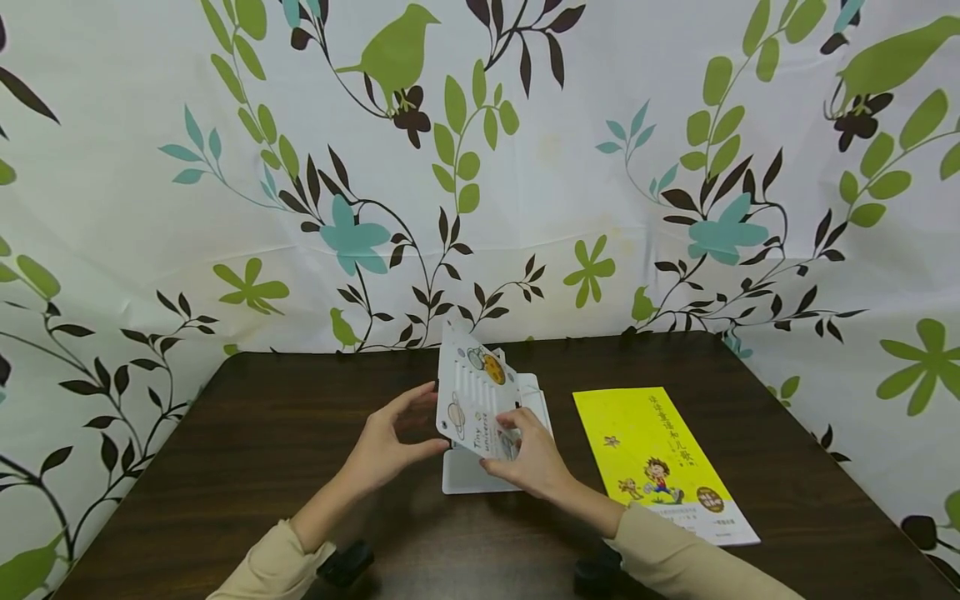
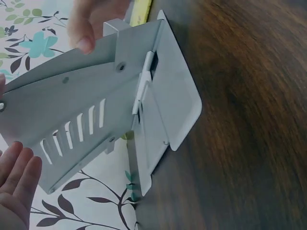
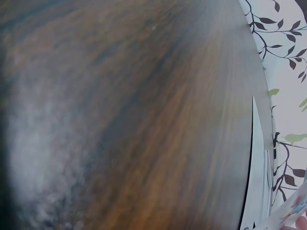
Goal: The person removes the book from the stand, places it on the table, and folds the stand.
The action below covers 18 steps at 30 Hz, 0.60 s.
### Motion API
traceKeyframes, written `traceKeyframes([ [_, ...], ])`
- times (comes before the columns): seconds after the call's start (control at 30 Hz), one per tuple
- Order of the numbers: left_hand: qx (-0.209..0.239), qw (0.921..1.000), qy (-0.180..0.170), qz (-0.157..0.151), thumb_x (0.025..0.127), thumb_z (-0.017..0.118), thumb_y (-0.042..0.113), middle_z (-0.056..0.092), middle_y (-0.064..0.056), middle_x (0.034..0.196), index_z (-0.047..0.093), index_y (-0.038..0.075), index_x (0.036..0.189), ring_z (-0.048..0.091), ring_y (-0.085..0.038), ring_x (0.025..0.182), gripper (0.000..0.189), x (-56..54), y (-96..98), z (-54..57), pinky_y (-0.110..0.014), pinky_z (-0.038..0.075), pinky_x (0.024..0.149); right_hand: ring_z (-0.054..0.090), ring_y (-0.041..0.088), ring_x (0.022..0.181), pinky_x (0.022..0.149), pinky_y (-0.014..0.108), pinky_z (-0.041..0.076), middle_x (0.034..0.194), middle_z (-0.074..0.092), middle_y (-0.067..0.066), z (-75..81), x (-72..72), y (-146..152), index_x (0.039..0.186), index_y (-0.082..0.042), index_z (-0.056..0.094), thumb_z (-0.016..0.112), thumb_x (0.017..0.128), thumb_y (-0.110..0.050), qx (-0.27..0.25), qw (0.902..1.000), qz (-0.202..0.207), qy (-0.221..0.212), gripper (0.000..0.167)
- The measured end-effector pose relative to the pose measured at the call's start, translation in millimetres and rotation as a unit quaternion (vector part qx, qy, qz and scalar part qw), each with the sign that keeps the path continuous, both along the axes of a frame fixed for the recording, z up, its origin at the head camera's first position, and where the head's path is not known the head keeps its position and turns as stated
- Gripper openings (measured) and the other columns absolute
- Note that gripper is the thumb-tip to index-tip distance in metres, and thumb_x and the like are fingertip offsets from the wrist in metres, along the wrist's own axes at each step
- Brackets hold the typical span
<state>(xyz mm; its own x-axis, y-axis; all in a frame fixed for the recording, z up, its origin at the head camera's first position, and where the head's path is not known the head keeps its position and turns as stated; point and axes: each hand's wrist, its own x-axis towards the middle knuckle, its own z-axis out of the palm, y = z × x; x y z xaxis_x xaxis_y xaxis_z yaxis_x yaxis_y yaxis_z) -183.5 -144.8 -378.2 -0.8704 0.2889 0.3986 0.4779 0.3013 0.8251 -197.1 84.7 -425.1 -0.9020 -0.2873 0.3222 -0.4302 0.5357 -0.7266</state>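
White stand [image 1: 467, 379] sits on the table [image 1: 262, 450], towards 6 o'clock from the middle of the head view, its printed, slotted panel leaning up from a flat base [image 1: 472, 479]. Left of it, from 8 round to 11 o'clock, hangs a white patterned cloth [image 1: 135, 275] that walls in the far side with dark twigs, green leaves and a teal blossom [image 1: 354, 239]; faint creases cross it. The tabletop is dark brown with streaky wood grain and a rounded far-left corner at 10 o'clock. A beige sleeve [image 1: 273, 562] comes in from 7 o'clock, with a black wrist device [image 1: 345, 564] beside it. The left hand [image 1: 390, 437], about 8 o'clock from the panel, has thumb and fingers spread wide around its left edge; I cannot tell how firmly they touch. The right hand [image 1: 536, 454], at 4 to 5 o'clock, has its fingers bent and pinches the panel's lower right part. Further right, between 3 and 4 o'clock, a yellow book [image 1: 630, 425] lies flat, cartoon cover up. Past it, at 2 o'clock, the cloth bears a green bird [image 1: 892, 67].
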Motion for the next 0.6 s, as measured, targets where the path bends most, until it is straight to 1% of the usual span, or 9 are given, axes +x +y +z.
traceKeyframes([
  [0.17,0.002,1.0,0.008,0.005,0.068,0.079,0.02,0.057,-0.007,0.119,0.046,0.008,0.131,0.054,-0.021,0.109,0.072,0.7,2.0,-3.3,-0.036,0.047,0.087,0.048,0.014,0.088,0.069,0.024,0.047,0.105,0.052,0.005,-1.8,0.6,-0.9,0.109,-0.006,0.055,0.076,0.067,-0.032,0.016,0.9998,-0.006,0.008,0.054],
  [0.37,0.013,0.9991,0.038,0.014,0.068,0.079,0.014,0.059,-0.009,0.117,0.049,0.004,0.129,0.056,-0.023,0.106,0.069,0.1,6.1,-8.4,-0.036,0.048,0.084,0.047,0.013,0.086,0.068,0.022,0.046,0.103,0.052,0.004,-3.1,0.3,-0.6,0.108,-0.006,0.055,0.076,0.067,-0.032,0.014,0.9998,-0.01,0.011,0.053],
  [0.5,0.023,0.9989,0.036,0.016,0.068,0.078,0.01,0.059,-0.013,0.116,0.047,0.001,0.13,0.057,-0.025,0.104,0.069,0.0,7.7,-10.6,-0.039,0.048,0.083,0.047,0.013,0.087,0.07,0.023,0.046,0.104,0.051,0.003,-2.8,-0.3,0.9,0.109,-0.006,0.054,0.076,0.068,-0.035,0.018,0.9998,-0.005,-0.002,0.055],
  [0.6,0.026,0.9991,0.025,0.022,0.068,0.078,0.006,0.059,-0.014,0.115,0.046,0.0,0.13,0.057,-0.025,0.102,0.071,0.2,7.9,-11.5,-0.039,0.048,0.082,0.046,0.014,0.089,0.072,0.026,0.047,0.106,0.05,0.004,-2.0,-1.1,3.8,0.11,-0.006,0.053,0.075,0.069,-0.039,0.018,0.9995,0.011,-0.023,0.057],
])
